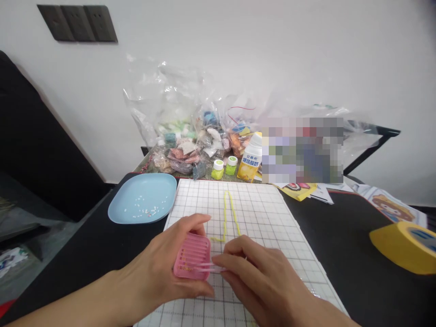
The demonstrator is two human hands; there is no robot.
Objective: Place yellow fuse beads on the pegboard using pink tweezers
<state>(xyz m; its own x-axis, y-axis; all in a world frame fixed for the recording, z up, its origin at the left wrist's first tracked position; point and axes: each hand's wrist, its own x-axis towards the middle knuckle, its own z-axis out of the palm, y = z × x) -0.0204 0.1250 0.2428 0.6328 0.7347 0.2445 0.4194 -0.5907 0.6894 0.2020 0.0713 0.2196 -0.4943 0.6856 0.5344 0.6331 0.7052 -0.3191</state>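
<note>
My left hand [163, 263] grips a small pink ridged tray [191, 255] from its left side, low over a white gridded pegboard [265, 213]. My right hand [262, 277] pinches thin pink tweezers [204, 268], whose tips reach into the pink tray. Lines of yellow beads [226, 215] form a narrow shape on the pegboard just beyond both hands.
A light blue plate [143, 198] with scattered small beads sits left of the pegboard. Clear bags of bead packets [190, 136], two green-capped jars [224, 166] and a yellow-white bottle [251, 159] stand behind it. A yellow tape roll [405, 245] lies at the right on the black table.
</note>
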